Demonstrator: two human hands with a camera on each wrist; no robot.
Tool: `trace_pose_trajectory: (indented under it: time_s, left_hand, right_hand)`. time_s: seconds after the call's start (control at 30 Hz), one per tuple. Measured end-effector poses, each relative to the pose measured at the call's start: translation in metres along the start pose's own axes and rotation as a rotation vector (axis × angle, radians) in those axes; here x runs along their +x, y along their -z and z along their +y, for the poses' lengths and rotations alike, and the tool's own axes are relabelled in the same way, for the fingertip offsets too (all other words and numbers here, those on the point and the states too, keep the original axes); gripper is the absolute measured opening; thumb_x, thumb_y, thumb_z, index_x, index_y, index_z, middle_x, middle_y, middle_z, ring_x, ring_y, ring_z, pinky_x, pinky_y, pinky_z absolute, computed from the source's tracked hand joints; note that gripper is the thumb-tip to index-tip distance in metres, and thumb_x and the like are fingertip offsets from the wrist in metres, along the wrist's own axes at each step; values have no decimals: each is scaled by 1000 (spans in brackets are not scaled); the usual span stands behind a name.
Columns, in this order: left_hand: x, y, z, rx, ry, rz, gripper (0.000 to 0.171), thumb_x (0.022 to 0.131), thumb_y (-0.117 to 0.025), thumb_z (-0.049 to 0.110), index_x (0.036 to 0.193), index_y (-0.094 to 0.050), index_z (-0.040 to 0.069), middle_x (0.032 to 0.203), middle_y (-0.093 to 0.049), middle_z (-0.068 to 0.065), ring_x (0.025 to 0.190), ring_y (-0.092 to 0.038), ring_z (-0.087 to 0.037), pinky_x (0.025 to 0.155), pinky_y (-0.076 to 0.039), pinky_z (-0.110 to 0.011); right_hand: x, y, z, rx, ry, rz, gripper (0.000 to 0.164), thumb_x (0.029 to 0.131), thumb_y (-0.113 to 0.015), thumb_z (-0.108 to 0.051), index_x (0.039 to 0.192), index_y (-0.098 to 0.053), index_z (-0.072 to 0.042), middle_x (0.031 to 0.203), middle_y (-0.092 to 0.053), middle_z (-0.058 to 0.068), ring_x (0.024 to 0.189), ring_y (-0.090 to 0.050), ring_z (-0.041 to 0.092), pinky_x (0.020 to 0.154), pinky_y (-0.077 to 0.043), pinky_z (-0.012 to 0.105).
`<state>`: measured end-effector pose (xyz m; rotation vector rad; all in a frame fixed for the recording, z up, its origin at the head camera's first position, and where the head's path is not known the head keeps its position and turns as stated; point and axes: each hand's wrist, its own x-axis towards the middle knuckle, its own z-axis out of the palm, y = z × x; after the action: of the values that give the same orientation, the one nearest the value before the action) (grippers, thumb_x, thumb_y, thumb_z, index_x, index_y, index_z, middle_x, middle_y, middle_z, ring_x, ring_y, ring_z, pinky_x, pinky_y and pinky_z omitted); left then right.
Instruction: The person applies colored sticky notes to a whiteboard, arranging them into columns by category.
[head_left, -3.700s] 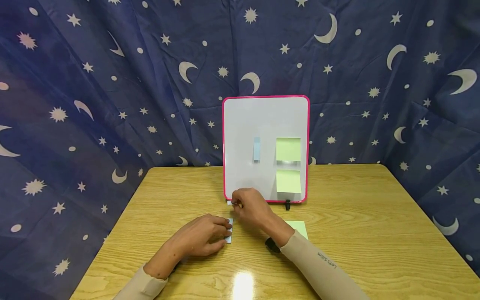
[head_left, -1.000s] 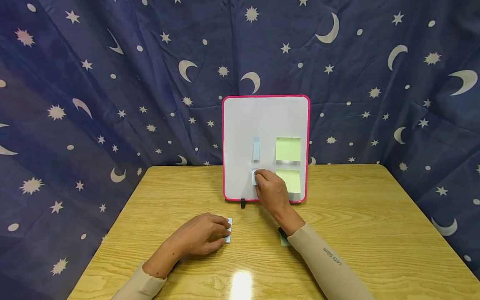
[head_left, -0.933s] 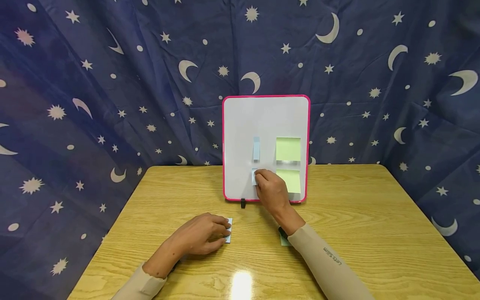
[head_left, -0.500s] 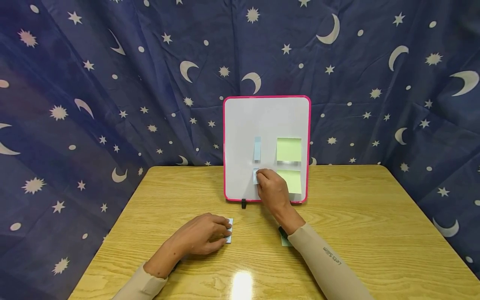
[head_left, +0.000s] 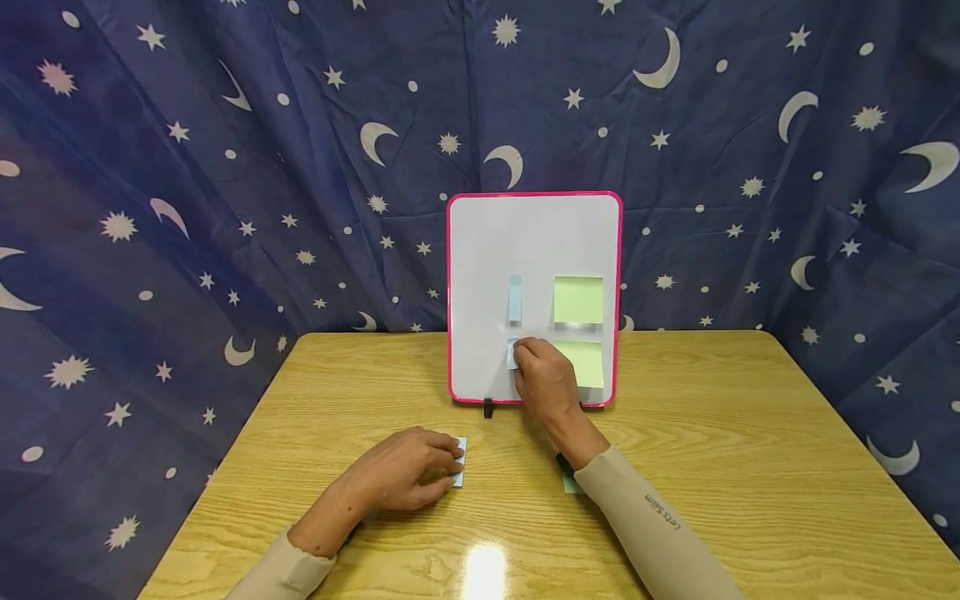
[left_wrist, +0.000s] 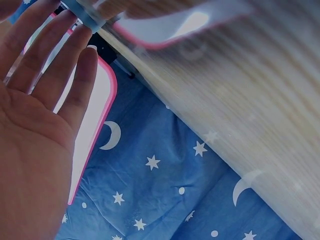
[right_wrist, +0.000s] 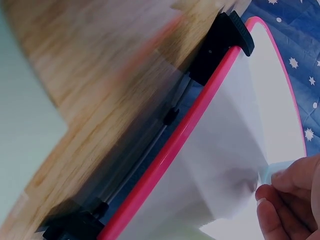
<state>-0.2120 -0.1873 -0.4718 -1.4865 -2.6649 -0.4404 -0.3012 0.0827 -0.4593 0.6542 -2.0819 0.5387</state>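
Note:
My right hand (head_left: 546,379) is at the lower middle of the whiteboard (head_left: 487,242), pinching a small light-blue sticky note (head_left: 512,354) against its surface. In the right wrist view that note (right_wrist: 274,169) shows by the thumb and curled fingers (right_wrist: 295,200); part of it is hidden. Straight above is a narrow blue sticky note (head_left: 515,298) on the board. To the right hang two green sticky notes, one upper (head_left: 578,300) and one lower (head_left: 588,364), the latter partly behind my hand. My left hand (head_left: 405,471) rests its extended fingers on a blue sticky-note pad (head_left: 461,462) on the table.
The pink-framed board stands on the wooden table (head_left: 705,433) in black clip feet (head_left: 488,408). Beneath my right wrist lies green paper (head_left: 573,483), mostly covered. A dark-blue curtain (head_left: 337,167) with moons and stars hangs behind and at both sides.
Since the oldest frame, my right hand has carried the blue note from the board's lower left edge up to its surface, below the other blue note. Over the last second both hands have stayed put.

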Motion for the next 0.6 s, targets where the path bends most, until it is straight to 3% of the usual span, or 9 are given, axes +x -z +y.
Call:
trace_pose_trajectory:
  time_s: [0.6]
  left_hand:
    - [0,-1,-1,5,1,2,18,101,-71,23,112,-84,17,124,-73,2,118,-69,-12,103,-55,-37]
  right_hand:
    - [-1,0,0,-19,19,-24,18,77,-79,16,80,-76,-2,94,-74,8,87,-73,25,77,-63,36]
